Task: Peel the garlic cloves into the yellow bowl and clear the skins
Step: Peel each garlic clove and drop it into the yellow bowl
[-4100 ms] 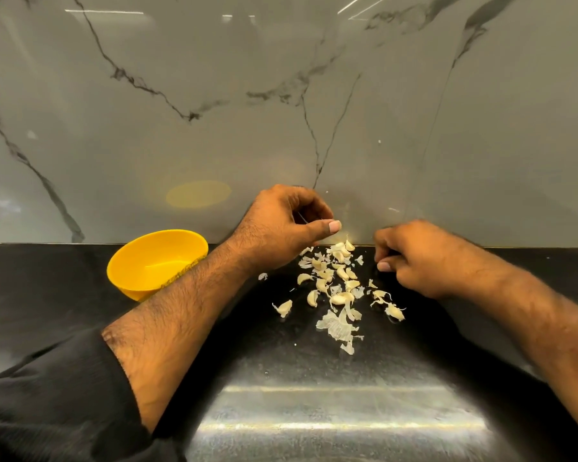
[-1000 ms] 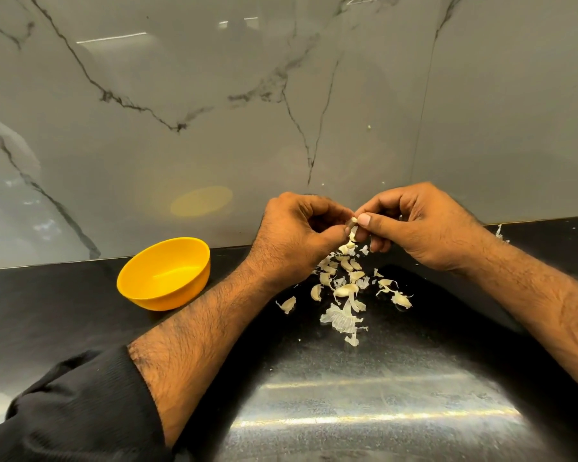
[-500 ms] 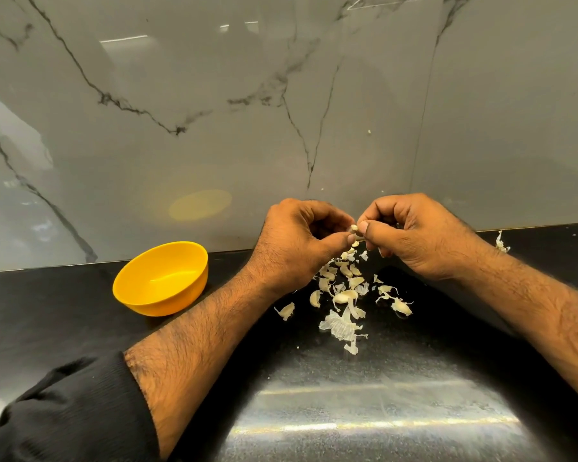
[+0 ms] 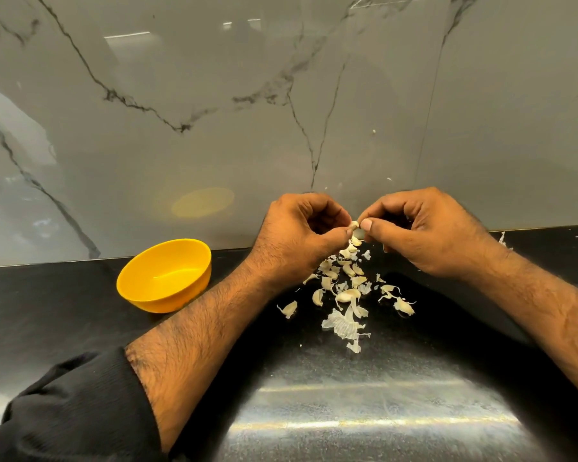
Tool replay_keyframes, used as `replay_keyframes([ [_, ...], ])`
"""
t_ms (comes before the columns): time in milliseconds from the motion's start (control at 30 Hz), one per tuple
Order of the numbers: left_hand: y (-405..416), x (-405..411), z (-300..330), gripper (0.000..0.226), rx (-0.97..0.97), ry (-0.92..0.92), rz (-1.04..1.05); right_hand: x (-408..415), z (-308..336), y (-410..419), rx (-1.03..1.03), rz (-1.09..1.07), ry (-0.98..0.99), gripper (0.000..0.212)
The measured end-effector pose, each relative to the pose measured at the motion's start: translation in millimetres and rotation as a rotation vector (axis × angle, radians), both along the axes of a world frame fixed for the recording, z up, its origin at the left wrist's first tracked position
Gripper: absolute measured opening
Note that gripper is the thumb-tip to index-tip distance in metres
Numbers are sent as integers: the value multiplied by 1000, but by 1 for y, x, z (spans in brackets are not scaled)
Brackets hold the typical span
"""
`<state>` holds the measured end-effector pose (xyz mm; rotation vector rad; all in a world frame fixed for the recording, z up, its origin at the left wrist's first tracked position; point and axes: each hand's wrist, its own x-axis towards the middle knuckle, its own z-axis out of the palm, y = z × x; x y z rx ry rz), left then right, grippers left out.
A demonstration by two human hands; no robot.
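Marble, grey with dark veins, fills the whole upper half of the frame as a wall panel (image 4: 214,111), and below it runs the black table (image 4: 64,311) with a bright glare patch at the bottom centre. My left arm crosses from the lower left in a black sleeve (image 4: 80,405); my right forearm comes in from the right edge.

Left of centre, near the wall, sits the yellow bowl (image 4: 199,261). Its inside looks bare from here, so I judge no peeled clove has gone in yet, or too few to see.

My left hand (image 4: 297,238) and my right hand (image 4: 427,235) meet just above the middle of the frame, both with fingers curled, thumbs nearly touching. Between the thumb tips I pinch one garlic clove (image 4: 356,228), pale and small; I cannot tell how much skin is on it.

Directly under my hands, centre of the frame, lies the scatter of cloves and skins (image 4: 344,288) on the table, with one larger papery skin (image 4: 344,325) at its lower end and a stray scrap (image 4: 503,238) at the far right by the wall.

So I judge the step in hand to be peeling this one clove. Next I would need to strip the skin free with my nails, let it drop onto the pile, then carry the bare clove left to the bowl, which sits well apart from my hands. The skins are light, so clearing them later should call for a gathering sweep.
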<state>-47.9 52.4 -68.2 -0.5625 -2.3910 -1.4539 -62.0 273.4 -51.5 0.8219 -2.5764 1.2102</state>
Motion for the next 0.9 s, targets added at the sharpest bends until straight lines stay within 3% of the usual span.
replay_keyframes([
  [467, 5, 2, -1, 6, -104, 74, 88, -2, -5, -4, 190, -6, 126, 17],
  [900, 6, 5, 2, 9, -142, 78, 130, -3, -7, -4, 169, 9, 147, 21],
])
